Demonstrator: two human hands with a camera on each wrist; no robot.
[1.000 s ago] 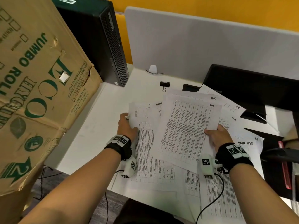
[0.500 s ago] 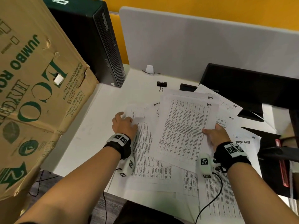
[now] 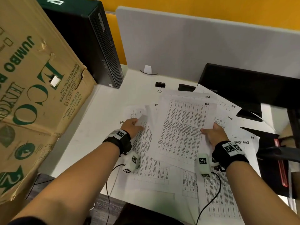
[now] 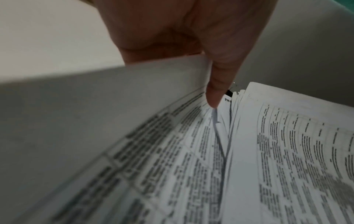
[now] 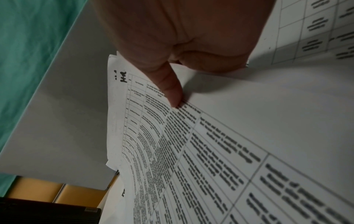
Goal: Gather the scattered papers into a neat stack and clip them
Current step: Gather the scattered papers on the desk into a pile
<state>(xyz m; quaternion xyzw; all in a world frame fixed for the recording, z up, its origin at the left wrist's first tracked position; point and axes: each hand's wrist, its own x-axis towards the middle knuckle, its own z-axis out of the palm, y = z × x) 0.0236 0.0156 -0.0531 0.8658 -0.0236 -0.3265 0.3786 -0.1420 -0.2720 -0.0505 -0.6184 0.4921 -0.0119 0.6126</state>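
Note:
Several printed sheets [image 3: 181, 132] lie fanned over the white desk [image 3: 100, 120]. My left hand [image 3: 134, 125] pinches the left edge of a sheet [image 4: 134, 94], thumb on top, fingers under it. My right hand [image 3: 212, 133] pinches the right edge of the top sheets [image 5: 210, 115] the same way, thumb [image 5: 170, 91] pressed on the print. A black binder clip [image 3: 160, 85] sits apart on the desk behind the papers; a sliver of that binder clip [image 4: 229, 93] shows past my left thumb [image 4: 216, 91].
A big cardboard box [image 3: 32, 95] crowds the left side. A black computer tower [image 3: 90, 39] stands behind it. The grey divider [image 3: 194, 46] closes the back, and a black monitor [image 3: 246, 85] overhangs the papers at right. More dark gear [image 3: 272, 159] lies at the far right.
My left hand slid right along the paper edge and lifted a sheet's corner. The right hand kept its hold and barely shifted. The camera view dipped slightly.

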